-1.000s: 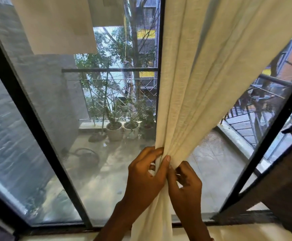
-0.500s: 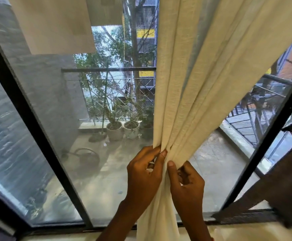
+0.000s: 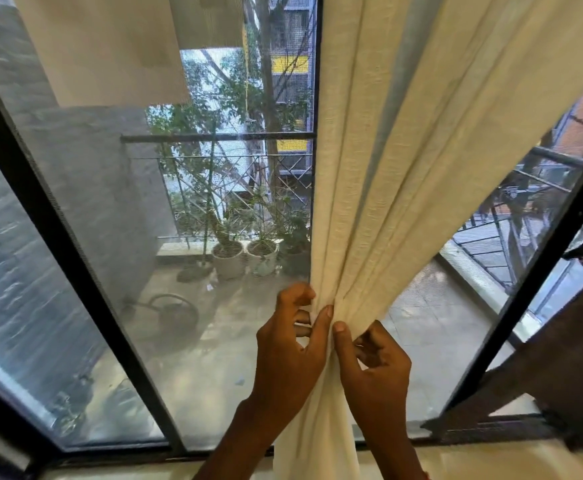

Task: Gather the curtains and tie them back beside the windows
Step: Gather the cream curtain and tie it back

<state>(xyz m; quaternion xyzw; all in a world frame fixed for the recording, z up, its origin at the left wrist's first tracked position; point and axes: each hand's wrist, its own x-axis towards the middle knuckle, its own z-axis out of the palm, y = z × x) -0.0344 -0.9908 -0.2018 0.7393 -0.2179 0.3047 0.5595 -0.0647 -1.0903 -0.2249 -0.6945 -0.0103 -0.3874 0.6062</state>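
Beyond the black-framed window (image 3: 78, 268) I can see a pale balcony floor (image 3: 214, 358) closed off by a metal railing (image 3: 220, 137), with trees and buildings behind it. From where I stand, the cream curtain (image 3: 404, 168) drops from between twelve and two o'clock, its folds narrowing to a tight bunch near the middle of the view, then falls on as a slim rope toward six o'clock, passing between the person's two wrists. The left hand (image 3: 290, 355) sits at the nine o'clock side of that bunch, thumb and curled fingers pinching the curtain's left edge. The right hand (image 3: 373, 365) is just beside it at the four o'clock side, thumb pressed upright against the gathered folds and fingers curled in behind; how much cloth those fingers hold I cannot tell. The two thumbs stand nearly touching, with only the fabric between them. Out on the balcony, at about ten o'clock from the hands, two white pots (image 3: 228, 259) stand side by side by the railing, each with a leafy plant growing in it, and a dark pot (image 3: 295, 261) with greenery stands just beside them, partly hidden by the curtain's edge. Nearer the glass, a watering can (image 3: 174, 315) rests on the floor; its contents are not visible. Brown cloth (image 3: 560, 393) hangs at four o'clock, and a light sill (image 3: 491, 465) runs along the bottom.
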